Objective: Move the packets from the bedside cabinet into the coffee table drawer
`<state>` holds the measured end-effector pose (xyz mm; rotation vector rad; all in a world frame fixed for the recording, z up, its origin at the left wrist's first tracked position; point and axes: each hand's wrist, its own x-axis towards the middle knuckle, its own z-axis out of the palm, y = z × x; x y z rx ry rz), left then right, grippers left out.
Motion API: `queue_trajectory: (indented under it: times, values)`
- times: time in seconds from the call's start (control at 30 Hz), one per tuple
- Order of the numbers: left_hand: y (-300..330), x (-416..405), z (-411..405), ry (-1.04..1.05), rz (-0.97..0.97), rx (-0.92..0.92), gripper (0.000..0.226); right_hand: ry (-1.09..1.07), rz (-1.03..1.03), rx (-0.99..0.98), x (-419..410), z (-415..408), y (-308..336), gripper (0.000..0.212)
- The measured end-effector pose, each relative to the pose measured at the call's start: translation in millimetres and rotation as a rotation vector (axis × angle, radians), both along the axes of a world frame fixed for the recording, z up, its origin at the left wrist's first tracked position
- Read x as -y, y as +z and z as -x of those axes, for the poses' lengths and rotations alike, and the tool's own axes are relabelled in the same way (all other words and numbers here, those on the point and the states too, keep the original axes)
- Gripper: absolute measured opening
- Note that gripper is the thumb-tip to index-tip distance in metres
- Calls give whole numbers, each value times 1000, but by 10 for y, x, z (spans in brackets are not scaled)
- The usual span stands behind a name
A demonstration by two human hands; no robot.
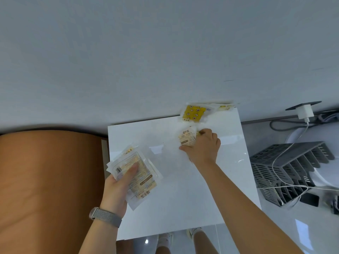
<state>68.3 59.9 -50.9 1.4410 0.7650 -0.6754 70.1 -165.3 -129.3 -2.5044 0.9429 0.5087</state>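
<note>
I look down on the white top of the bedside cabinet (183, 189). My left hand (119, 182) grips a stack of several clear packets (139, 173) with yellow print, held over the cabinet's left edge, thumb pressed on top. My right hand (203, 145) pinches a small packet (187, 137) with yellow and white print near the cabinet's far side. A yellow packet (194, 112) lies against the wall at the far edge, and another pale packet (225, 107) lies beside it on the right. No coffee table drawer is in view.
An orange-brown bed headboard (49, 189) stands to the left of the cabinet. To the right, a grey slatted rack (286, 171) sits on the floor with white cables over it. A white charger (305, 110) is plugged into a wall socket. My feet (183, 239) show below the cabinet's near edge.
</note>
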Motion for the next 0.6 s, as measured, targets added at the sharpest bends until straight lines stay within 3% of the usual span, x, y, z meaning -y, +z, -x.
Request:
queue_trajectory:
  times: [0.23, 0.33, 0.47, 0.6]
  values:
    - [1, 47, 37, -40, -1, -5, 18, -24, -147, -1, 16, 31, 19, 64]
    - [80, 35, 55, -64, -6, 2, 18, -48, -244, 1, 2, 176, 116, 51]
    - [406, 71, 25, -200, -19, 62, 19, -364, -562, 151, 25, 527, 569, 26]
    - [1105, 319, -53, -393, 12, 173, 18, -627, -689, 394, 149, 961, 1386, 22]
